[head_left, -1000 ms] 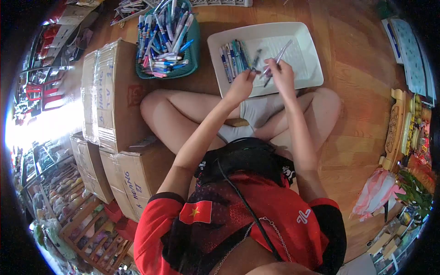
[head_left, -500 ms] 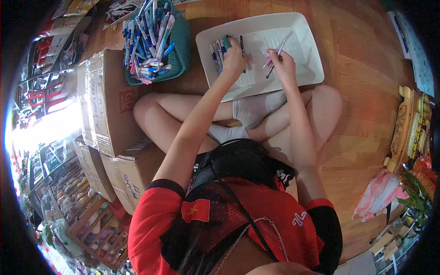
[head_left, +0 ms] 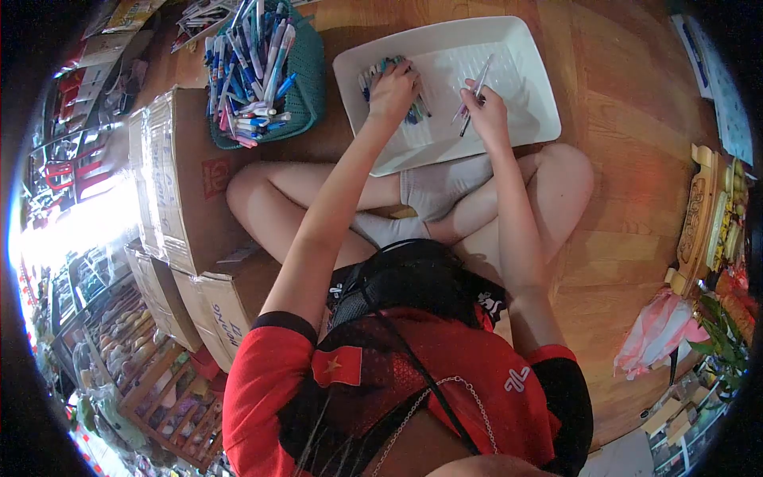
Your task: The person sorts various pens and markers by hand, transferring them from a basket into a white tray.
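A white plastic tray (head_left: pixel 534 87) lies on the floor in front of my crossed legs. Toward its left end a bunch of pens (head_left: pixel 419 111) rests on the bottom, partly hidden by my left hand (head_left: pixel 393 91). The fingers of that hand are apart and bent over the pens, touching them. My right hand (head_left: pixel 486 111) is closed over the tray's right half, pinching a few pens (head_left: pixel 482 73). One looks pale and clear, another has a black end pointing down toward me.
A teal basket (head_left: pixel 311 83) crammed with pens stands left of the tray. Cardboard boxes (head_left: pixel 171 179) are stacked beside my left knee. Along the right side are a carved wooden piece (head_left: pixel 696 215) and a pink-and-white plastic bag (head_left: pixel 656 334). Wooden floor (head_left: pixel 628 191) surrounds the tray.
My left hand has moved slightly left and spread over the pens, which now lie bunched and slanted beneath it. My right hand keeps its pens, nearly still.
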Demonstrator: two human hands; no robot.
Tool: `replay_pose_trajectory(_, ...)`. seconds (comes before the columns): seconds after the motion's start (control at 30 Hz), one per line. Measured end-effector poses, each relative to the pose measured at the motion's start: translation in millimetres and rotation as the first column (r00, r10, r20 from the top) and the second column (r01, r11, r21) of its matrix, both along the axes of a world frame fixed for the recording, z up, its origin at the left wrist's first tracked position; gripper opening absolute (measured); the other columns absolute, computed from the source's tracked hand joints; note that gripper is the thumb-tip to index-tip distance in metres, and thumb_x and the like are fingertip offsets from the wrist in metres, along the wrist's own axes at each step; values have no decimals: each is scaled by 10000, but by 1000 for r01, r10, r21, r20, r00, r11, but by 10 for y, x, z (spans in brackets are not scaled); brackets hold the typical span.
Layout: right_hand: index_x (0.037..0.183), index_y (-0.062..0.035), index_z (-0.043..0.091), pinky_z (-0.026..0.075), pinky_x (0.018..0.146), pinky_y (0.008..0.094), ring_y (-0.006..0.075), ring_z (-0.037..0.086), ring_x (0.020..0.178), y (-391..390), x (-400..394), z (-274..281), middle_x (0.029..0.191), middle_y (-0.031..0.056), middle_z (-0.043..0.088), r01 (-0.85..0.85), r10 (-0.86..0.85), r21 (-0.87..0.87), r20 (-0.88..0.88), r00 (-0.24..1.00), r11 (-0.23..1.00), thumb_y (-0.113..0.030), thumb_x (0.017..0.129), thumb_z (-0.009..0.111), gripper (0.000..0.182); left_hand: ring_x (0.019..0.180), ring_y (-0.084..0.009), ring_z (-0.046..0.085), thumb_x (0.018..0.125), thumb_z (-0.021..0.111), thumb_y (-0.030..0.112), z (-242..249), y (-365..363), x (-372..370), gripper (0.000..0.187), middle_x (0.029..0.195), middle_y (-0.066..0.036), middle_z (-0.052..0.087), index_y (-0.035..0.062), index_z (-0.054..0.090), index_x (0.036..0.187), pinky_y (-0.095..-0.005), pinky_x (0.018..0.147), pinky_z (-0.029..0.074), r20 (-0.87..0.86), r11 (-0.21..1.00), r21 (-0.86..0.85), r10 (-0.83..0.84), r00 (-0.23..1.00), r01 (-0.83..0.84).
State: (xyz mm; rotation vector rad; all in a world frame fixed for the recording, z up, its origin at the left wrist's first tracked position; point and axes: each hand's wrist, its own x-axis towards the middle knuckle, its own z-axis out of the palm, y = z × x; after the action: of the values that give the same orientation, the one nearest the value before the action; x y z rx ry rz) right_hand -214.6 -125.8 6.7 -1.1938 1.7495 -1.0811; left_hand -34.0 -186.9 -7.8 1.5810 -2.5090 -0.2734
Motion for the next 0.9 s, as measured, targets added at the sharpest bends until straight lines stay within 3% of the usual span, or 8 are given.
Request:
replay_pose_trajectory(0.1,933,12,600,488,631,320,228,647,660,-44,17,113,746,140,648,-70,85,166,-90,992,984,-189,779,668,263,1112,-293,499,790,615,230,132,-9,24,378,1205,-63,532,114,548,1144,-421,892,430,-12,998,47,35,999,-35)
replay_pose_trajectory(0.23,860,13,583,489,694,406,359,627,801,-310,229,-30,792,216,631,-129,106,-95,-216,971,987,-158,701,706,264,1012,-294,551,735,648,140,66,-17,36,411,1108,-108,577,81,538,1127,-408,853,440,-207,998,29,60,976,-55)
replay_pose_trajectory(0.43,850,-13,632,481,716,430,374,607,809,-599,374,-280,830,203,631,-247,271,115,-500,822,962,-159,681,687,230,954,-358,569,716,671,103,-8,-48,81,462,1099,-186,562,49,509,1145,-435,823,462,-342,996,82,68,937,-42)
replay_pose_trajectory(0.53,763,-13,640,485,711,424,366,613,779,-604,394,-428,785,190,634,-247,270,113,-504,821,962,-158,672,686,176,1081,-401,481,758,662,153,-27,-35,75,526,1192,-220,499,51,453,1230,-438,918,404,-387,985,159,128,913,-71)
replay_pose_trajectory(0.63,716,-19,642,489,702,414,350,621,735,-531,390,-415,718,172,633,-239,228,37,-474,850,970,-170,679,689,162,1093,-360,498,758,650,141,-113,-17,92,508,1262,-191,457,22,445,1208,-427,897,427,-384,998,-9,56,922,-64)
replay_pose_trajectory(0.73,759,-34,664,480,686,442,368,616,751,-533,339,-351,752,187,633,-314,337,124,-355,872,941,-199,715,675,171,1181,-326,439,811,599,203,-190,14,124,524,1311,-169,427,18,403,1260,-428,969,370,-303,990,-142,-64,951,21)
replay_pose_trajectory(0.83,733,-44,668,480,660,424,356,614,714,-548,327,-412,712,175,628,-284,314,233,-105,943,930,-290,755,648,248,1230,-291,400,846,544,275,-286,42,116,543,1347,-142,402,33,376,1302,-427,1021,311,-219,983,-177,-80,972,42)
replay_pose_trajectory(0.9,709,-38,648,478,620,388,320,621,659,-496,327,-324,658,157,621,-228,265,200,-180,947,953,-285,781,636,258,1259,-273,368,862,507,301,-306,87,109,550,1375,-129,373,37,359,1321,-435,1039,279,-189,980,-193,-78,979,40)
